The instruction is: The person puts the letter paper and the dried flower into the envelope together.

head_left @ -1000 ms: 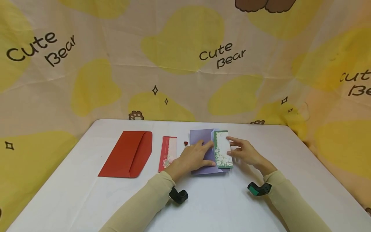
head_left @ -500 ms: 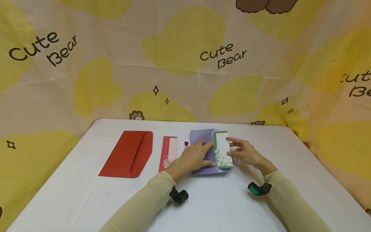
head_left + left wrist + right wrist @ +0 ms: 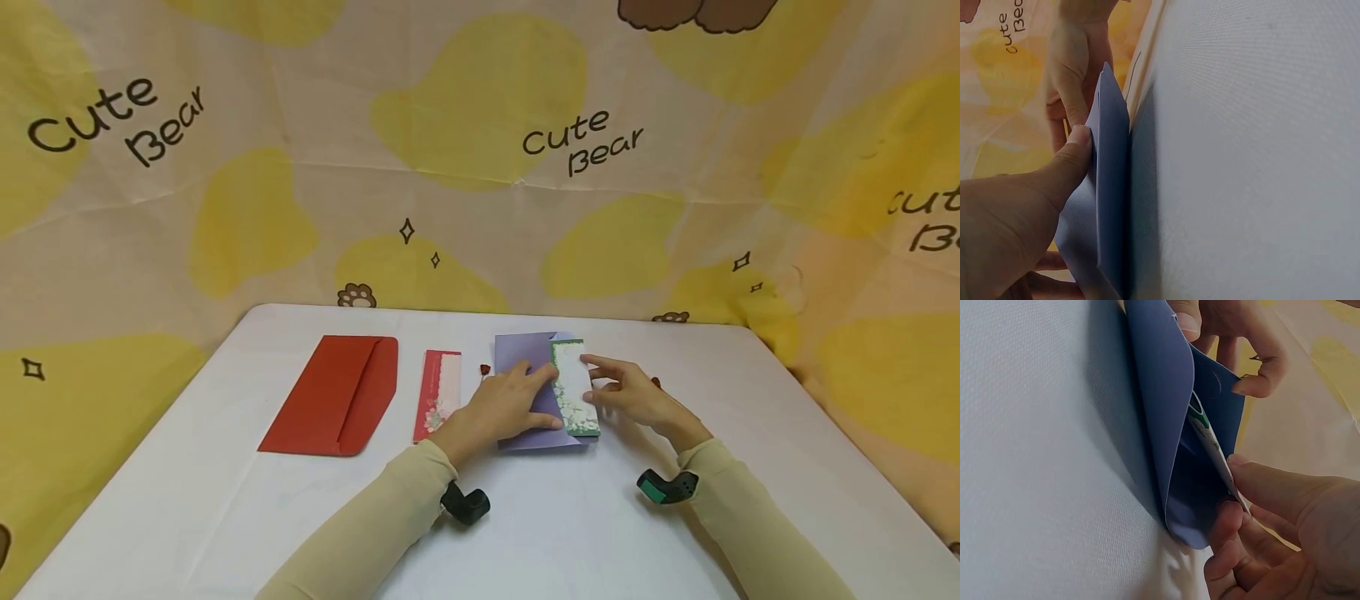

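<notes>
A purple envelope (image 3: 519, 350) lies under my left hand (image 3: 504, 404), its mouth facing right. The thumb and fingers of that hand grip the edge of the mouth and hold it apart, as the right wrist view shows. My right hand (image 3: 637, 396) pinches the right edge of a white floral card (image 3: 574, 387) with a green border. In the right wrist view the card (image 3: 1213, 447) stands partly between the envelope's panels (image 3: 1160, 394), its far end inside the gap. The left wrist view shows the thumb (image 3: 1075, 147) pressing the envelope edge.
A red envelope (image 3: 322, 400) with its flap to the right lies at the left of the white table (image 3: 525, 542). Between the envelopes is a pink and red floral card (image 3: 438, 387). A small dark red rose-like piece (image 3: 484, 369) sits beside the purple envelope.
The green-bordered card has slid slightly left, further into the purple envelope, and my right hand has moved left with it. My left hand stays on the envelope.
</notes>
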{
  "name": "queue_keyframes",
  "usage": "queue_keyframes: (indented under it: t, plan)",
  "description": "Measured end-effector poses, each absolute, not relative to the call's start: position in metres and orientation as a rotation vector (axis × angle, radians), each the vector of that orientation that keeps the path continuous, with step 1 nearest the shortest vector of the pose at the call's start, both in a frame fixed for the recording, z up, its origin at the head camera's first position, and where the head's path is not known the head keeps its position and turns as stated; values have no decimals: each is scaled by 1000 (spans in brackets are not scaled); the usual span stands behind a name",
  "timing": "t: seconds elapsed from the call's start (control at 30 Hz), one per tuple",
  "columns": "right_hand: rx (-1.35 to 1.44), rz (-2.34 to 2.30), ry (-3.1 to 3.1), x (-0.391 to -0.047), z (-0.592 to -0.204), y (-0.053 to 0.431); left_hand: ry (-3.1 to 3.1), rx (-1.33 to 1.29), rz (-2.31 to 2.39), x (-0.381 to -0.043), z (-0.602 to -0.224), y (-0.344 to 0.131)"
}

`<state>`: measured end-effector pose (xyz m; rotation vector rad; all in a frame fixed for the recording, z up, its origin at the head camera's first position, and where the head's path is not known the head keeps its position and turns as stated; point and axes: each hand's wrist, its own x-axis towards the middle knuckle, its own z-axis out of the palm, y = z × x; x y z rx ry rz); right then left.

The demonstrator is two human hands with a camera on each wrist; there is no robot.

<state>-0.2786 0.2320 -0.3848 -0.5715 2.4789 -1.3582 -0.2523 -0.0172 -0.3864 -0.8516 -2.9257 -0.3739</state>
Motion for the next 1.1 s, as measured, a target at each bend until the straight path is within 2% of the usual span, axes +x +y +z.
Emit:
queue_keyframes:
  t: [1.1]
  plan:
    - [-651, -1314, 2502, -290, -394, 218, -2896, -866, -334, -252, -388, -17]
